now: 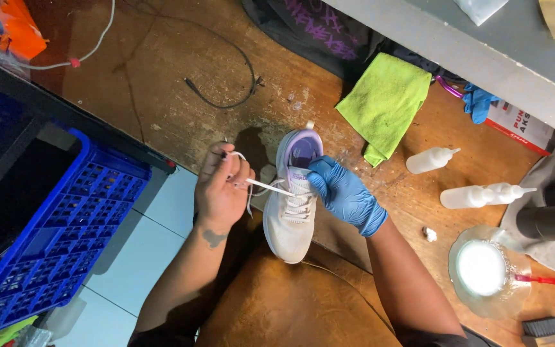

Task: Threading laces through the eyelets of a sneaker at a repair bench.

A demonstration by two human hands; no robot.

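One blue plastic lattice crate (52, 238) stands at the left. The bare left hand (221, 186) pinches one white flat shoelace (271, 187), pulled taut. That lace runs to one white mesh sneaker with a lilac lining (292, 199), resting on the person's lap at the worn wooden bench (162, 83). The blue-gloved right hand (343, 195) grips the sneaker's collar. Beyond lie one lime microfibre cloth (385, 103), two white squeeze bottles (476, 196) and one clear bowl of white foam (486, 270).

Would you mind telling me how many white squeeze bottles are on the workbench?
2. One smaller bottle lies right of the green cloth; a longer bottle lies just below it, above the round dish. Others may be hidden.
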